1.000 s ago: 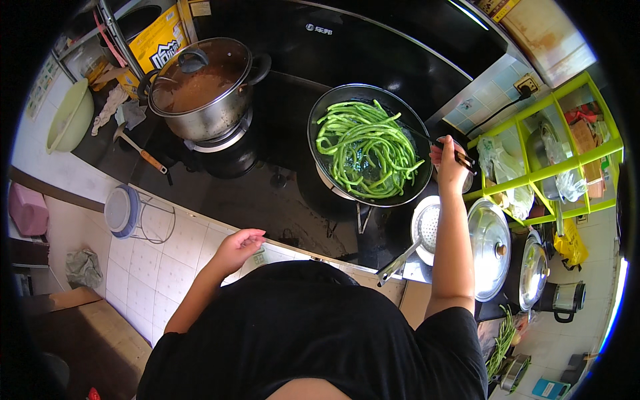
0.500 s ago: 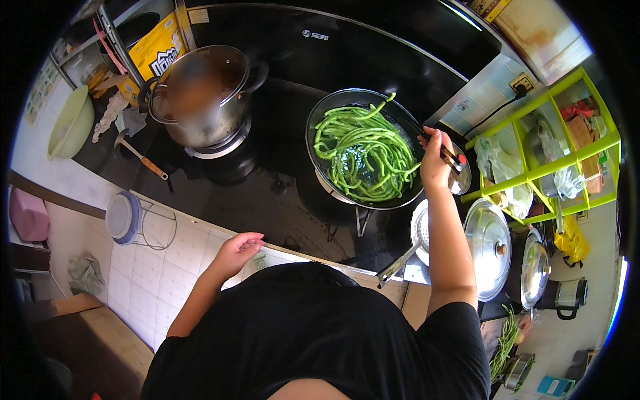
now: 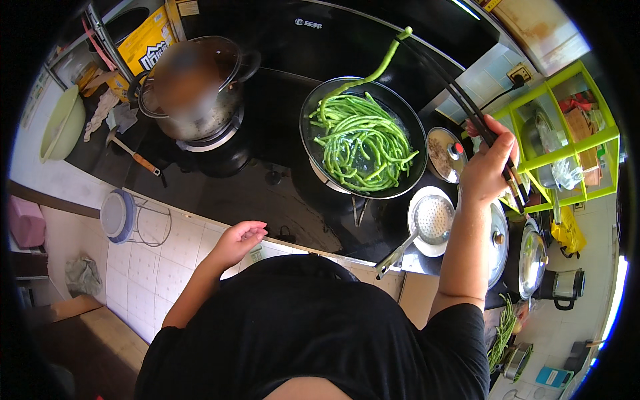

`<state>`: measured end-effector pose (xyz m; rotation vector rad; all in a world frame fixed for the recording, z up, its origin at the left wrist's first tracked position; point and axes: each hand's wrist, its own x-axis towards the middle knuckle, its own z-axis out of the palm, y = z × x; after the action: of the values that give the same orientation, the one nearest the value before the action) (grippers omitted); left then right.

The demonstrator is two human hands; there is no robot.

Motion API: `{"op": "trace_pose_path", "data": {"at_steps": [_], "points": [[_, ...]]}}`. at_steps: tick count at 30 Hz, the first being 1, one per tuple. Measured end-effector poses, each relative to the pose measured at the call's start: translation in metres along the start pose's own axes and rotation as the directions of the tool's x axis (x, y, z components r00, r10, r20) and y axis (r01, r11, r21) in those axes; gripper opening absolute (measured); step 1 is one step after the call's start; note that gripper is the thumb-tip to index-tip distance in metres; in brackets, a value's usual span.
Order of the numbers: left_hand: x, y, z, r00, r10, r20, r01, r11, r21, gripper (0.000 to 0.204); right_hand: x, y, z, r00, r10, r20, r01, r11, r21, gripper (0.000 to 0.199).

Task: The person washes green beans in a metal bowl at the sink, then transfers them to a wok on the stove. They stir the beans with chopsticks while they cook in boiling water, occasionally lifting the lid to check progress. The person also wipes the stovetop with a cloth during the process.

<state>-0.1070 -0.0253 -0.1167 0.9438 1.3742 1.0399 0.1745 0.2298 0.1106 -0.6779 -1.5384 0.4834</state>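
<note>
My right hand (image 3: 489,163) is closed around a pair of long dark chopsticks (image 3: 460,93), raised to the right of the black pan (image 3: 417,127). Their tips pinch one end of a long green bean (image 3: 380,70), lifted above the pan's far rim while its lower part trails into the pan. A heap of long green beans (image 3: 363,143) lies in water inside. By the counter's front edge, my left hand (image 3: 239,243) hangs with loosely bent fingers and holds nothing.
Left of the pan stands a lidded pot (image 3: 200,113). A slotted ladle (image 3: 433,219) rests on a white bowl near my right forearm. A small glass lid (image 3: 443,155), a green rack (image 3: 567,157) and a steel lid (image 3: 497,243) are to the right. A wooden-handled utensil (image 3: 143,162) lies at left.
My right hand has moved right, away from the pan. The chopsticks' tips have risen past the far rim, drawing one bean up from the heap. My left hand has hardly moved.
</note>
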Motion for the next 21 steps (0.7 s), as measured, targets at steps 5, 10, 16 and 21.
{"op": "trace_pose_path", "data": {"at_steps": [5,10,16,21], "points": [[0.002,-0.001,0.0,1.0,-0.003,0.018,0.002,1.0,0.028,0.029,-0.001,-0.017,0.002,0.999,-0.025,-0.041,0.035,0.968,0.25,0.044],[0.002,-0.002,0.0,1.0,-0.008,0.03,0.008,1.0,0.01,0.029,0.001,-0.024,-0.007,0.998,0.063,-0.031,-0.05,0.943,0.328,0.043],[0.004,-0.003,0.005,0.999,0.02,0.028,-0.019,0.999,-0.034,0.028,-0.02,0.011,-0.01,0.965,0.26,0.029,-0.261,0.963,0.062,0.037],[0.003,0.0,0.003,1.0,-0.006,0.017,0.006,1.0,-0.021,0.028,-0.051,0.053,-0.029,0.869,0.486,0.088,-0.465,0.865,-0.187,0.03]]}}
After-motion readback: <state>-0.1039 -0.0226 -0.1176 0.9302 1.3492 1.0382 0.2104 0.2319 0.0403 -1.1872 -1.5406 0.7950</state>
